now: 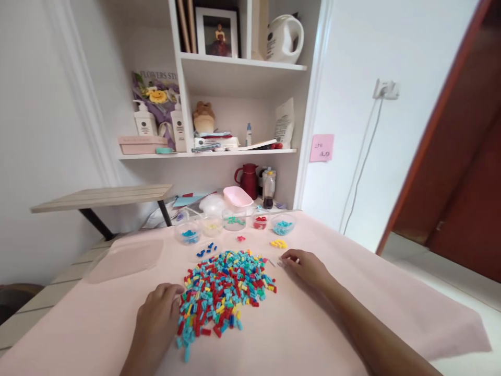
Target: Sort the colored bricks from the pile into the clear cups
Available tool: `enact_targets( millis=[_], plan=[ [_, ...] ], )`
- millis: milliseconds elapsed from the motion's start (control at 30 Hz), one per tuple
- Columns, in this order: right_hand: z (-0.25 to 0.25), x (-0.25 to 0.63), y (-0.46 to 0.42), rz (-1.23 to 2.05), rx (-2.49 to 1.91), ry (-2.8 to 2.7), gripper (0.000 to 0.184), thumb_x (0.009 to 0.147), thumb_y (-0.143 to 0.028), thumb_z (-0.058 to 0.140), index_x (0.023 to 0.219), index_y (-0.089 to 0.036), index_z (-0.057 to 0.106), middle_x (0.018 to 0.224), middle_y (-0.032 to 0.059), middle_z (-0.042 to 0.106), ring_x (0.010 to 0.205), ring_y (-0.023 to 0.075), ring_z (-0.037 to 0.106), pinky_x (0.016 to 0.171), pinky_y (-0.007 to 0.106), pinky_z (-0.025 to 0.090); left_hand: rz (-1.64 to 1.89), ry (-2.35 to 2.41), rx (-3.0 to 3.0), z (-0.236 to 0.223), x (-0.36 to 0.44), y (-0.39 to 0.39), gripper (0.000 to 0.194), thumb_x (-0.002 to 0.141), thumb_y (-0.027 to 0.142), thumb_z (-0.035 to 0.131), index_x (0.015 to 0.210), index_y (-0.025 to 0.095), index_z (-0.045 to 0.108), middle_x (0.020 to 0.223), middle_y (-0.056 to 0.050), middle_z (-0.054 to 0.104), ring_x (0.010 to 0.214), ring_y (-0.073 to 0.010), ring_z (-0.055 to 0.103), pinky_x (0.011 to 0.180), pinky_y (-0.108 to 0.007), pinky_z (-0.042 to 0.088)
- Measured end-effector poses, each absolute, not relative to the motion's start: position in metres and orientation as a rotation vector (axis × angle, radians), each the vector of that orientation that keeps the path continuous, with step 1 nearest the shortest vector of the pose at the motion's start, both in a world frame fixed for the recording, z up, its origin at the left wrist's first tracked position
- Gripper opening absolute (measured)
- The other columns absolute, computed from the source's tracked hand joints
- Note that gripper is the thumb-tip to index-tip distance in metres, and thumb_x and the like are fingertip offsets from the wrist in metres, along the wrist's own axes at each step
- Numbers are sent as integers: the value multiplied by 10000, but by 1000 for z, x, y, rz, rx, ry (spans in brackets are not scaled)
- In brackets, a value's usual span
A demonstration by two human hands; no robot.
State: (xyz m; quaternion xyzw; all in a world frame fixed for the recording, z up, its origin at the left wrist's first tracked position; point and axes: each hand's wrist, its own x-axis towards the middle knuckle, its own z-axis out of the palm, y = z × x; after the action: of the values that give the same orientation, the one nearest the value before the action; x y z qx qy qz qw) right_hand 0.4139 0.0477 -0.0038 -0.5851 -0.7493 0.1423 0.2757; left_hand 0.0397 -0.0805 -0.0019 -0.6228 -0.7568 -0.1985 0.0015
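Observation:
A heap of small toy bricks [223, 287] in red, light blue, teal, green and yellow lies on the pink tablecloth. At the heap's left edge rests my left hand [158, 308], its fingers loosely bent and lying against the outer bricks; no brick shows in its grasp. My right hand [303, 266] is on the cloth to the right of the heap. Its thumb and fingertips come together beside a few small whitish pieces [277, 262]; whatever sits between them is too small to name. Small groups of dark blue bricks [206, 249] and yellow bricks [278, 244] lie beyond the heap.
Clear tubs stand in a row behind, including a blue-brick tub [189, 233], a green-brick tub [234, 220], a red-brick tub [260, 222] and a light-blue-brick tub [283, 225]. A pink basin [238, 197] and dark red jug [249, 180] are farther back. A clear lid [125, 261] lies left.

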Motion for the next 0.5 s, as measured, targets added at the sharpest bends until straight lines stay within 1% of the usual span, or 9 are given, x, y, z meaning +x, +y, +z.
enact_targets(
  millis=[100, 200, 300, 500],
  plan=[
    [-3, 411, 48, 316, -1613, -2048, 224, 845, -303, 512, 921, -263, 719, 952, 46, 717, 835, 207, 638, 691, 284, 426, -640, -2351, -1953, -4, 35, -78, 355, 897, 205, 321, 991, 294, 652, 1121, -14, 653, 1040, -188, 584, 854, -333, 437],
    [-2, 408, 48, 291, -1601, -2104, 258, 856, -238, 478, 936, -257, 723, 1013, 53, 698, 893, 207, 628, 729, 285, 416, -621, -2333, -1964, -6, 31, -77, 354, 896, 223, 328, 997, 304, 657, 1123, -9, 655, 1035, -188, 591, 833, -324, 448],
    [-4, 407, 49, 307, -1536, -2155, 287, 860, -192, 460, 957, -253, 722, 1031, 52, 683, 905, 195, 622, 751, 276, 413, -595, -2342, -1963, -5, 31, -76, 350, 894, 233, 336, 998, 301, 663, 1126, -14, 657, 1039, -197, 595, 836, -328, 454],
    [-8, 402, 49, 249, -1514, -2174, 298, 885, -170, 438, 986, -221, 714, 982, 73, 639, 870, 183, 612, 761, 268, 413, -595, -2359, -1956, -3, 34, -75, 371, 905, 240, 308, 998, 274, 666, 1124, -38, 658, 1035, -209, 600, 860, -349, 458]
  ],
)
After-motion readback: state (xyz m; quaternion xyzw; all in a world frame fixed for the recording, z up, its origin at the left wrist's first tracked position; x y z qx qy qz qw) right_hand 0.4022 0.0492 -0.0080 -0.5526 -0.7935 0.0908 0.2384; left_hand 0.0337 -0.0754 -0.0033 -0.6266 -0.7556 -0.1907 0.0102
